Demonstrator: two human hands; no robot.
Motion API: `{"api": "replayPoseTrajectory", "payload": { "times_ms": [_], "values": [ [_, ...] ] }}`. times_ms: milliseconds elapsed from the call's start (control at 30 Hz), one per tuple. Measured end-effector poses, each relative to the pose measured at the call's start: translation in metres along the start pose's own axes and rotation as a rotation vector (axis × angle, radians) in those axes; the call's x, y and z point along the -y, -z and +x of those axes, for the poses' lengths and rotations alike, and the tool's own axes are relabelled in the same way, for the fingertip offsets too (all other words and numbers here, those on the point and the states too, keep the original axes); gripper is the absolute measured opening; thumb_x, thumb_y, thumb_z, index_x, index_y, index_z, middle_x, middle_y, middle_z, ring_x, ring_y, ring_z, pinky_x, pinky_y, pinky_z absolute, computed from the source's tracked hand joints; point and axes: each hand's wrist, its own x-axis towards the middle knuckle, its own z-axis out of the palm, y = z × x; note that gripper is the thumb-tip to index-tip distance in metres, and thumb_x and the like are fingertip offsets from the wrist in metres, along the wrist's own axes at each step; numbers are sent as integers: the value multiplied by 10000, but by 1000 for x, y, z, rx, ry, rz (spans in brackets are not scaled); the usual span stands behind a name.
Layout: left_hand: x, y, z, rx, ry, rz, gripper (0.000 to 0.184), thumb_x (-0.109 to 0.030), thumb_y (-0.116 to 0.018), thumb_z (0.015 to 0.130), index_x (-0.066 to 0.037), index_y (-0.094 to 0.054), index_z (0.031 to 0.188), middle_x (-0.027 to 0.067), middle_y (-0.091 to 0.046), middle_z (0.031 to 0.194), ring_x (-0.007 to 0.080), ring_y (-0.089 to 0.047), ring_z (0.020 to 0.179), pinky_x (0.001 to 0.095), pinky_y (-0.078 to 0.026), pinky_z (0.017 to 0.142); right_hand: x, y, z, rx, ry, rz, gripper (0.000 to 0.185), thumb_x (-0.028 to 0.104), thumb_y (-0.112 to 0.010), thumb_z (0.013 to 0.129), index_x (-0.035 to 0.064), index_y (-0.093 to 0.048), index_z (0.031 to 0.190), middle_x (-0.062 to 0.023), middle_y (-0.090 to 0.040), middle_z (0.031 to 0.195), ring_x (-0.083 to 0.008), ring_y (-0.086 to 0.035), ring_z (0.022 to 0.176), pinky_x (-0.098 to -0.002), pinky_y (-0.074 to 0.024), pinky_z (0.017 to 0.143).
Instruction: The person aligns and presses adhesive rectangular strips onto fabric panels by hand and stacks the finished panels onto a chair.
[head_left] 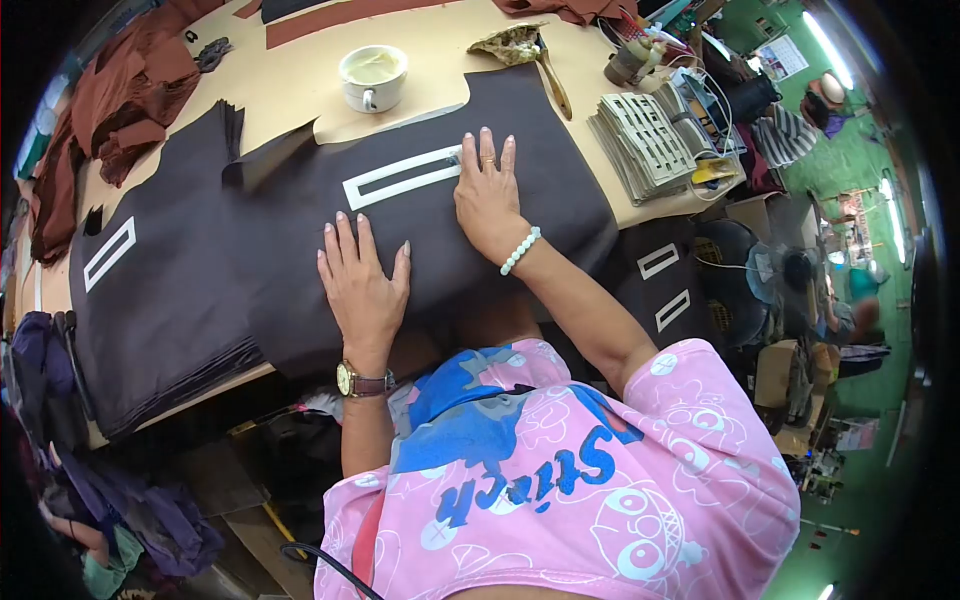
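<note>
My left hand (365, 290), with a watch on the wrist, lies flat on a dark fabric panel (290, 270), its fingers spread. A white rectangular frame-shaped piece (351, 193) lies on the same panel, just beyond those fingertips. At its right end rests my right hand (488, 200), palm down with fingers stretched out and a beaded bracelet at the wrist. The fingers cover part of that end, where a small grey patch shows. Neither hand grips anything.
Stacked dark panels (160, 320) lie at left, one bearing a white frame. Beyond are a white cup of pale paste (373, 75), a brush (553, 80) and rust-coloured cloth (135, 90). Slotted cards (640, 145) are piled at right, above a hanging dark panel (665, 285) with two white frames.
</note>
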Motion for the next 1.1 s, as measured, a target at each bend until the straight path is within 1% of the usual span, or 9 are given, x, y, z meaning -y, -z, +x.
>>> {"api": "replayPoseTrajectory", "payload": {
  "times_ms": [67,167,267,300,400,600,867,967,1100],
  "values": [
    [-1,1,1,-2,-2,-3,567,-381,-567,854,5,-482,1262,218,-421,1341,367,-362,1258,487,-289,1028,1,9,-3,77,23,-52,442,211,-449,880,0,-504,1265,-168,-298,1436,-379,-206,1349,-593,-99,1076],
    [1,-1,0,-9,-14,3,566,-379,-566,855,7,-483,1260,218,-422,1340,365,-362,1258,486,-289,1028,-5,-7,5,-20,-36,-49,458,214,-442,885,24,-470,1301,-155,-282,1450,-381,-204,1350,-594,-95,1075],
    [1,0,0,-9,-16,10,565,-381,-563,856,8,-484,1258,217,-423,1339,366,-365,1256,485,-290,1028,-18,-19,11,-75,-16,32,536,179,-469,865,49,-360,1373,-142,-297,1434,-385,-236,1331,-600,-140,1061],
    [1,-1,0,-9,-15,9,565,-381,-562,857,9,-484,1258,217,-422,1340,367,-366,1255,484,-290,1028,-21,-18,11,-39,-13,14,559,177,-464,869,114,-318,1405,-134,-283,1447,-385,-233,1334,-599,-129,1065],
    [1,-1,1,-7,-17,9,563,-381,-560,857,9,-485,1257,219,-418,1343,368,-368,1254,484,-291,1028,-24,-16,11,-7,27,-58,525,225,-418,903,130,-315,1409,-122,-266,1467,-381,-200,1353,-594,-80,1076],
    [1,-1,0,6,-11,-1,564,-378,-560,858,7,-481,1262,222,-404,1355,368,-361,1261,487,-283,1031,-17,-11,8,-2,70,-82,549,244,-413,908,139,-273,1429,-117,-259,1470,-375,-194,1356,-583,-77,1082],
    [5,-4,-1,23,-21,-38,630,-374,-569,854,24,-405,1314,234,-361,1383,371,-344,1276,495,-266,1037,16,2,10,-52,133,-7,553,262,-407,911,87,-283,1420,-131,-265,1463,-383,-195,1354,-582,-91,1082],
    [6,2,0,51,10,-130,660,-311,-593,847,35,-340,1348,242,-337,1393,377,-322,1291,471,-254,1058,31,11,11,-41,163,-18,565,266,-406,910,61,-275,1420,-141,-256,1467,-385,-186,1359,-587,-85,1081],
    [13,13,4,3,37,-246,664,-204,-609,823,48,-308,1358,252,-324,1396,390,-305,1298,429,-255,1075,45,24,11,-35,189,-111,573,296,-400,918,29,-282,1411,-146,-241,1474,-380,-179,1365,-585,-82,1081]
  ]
}}
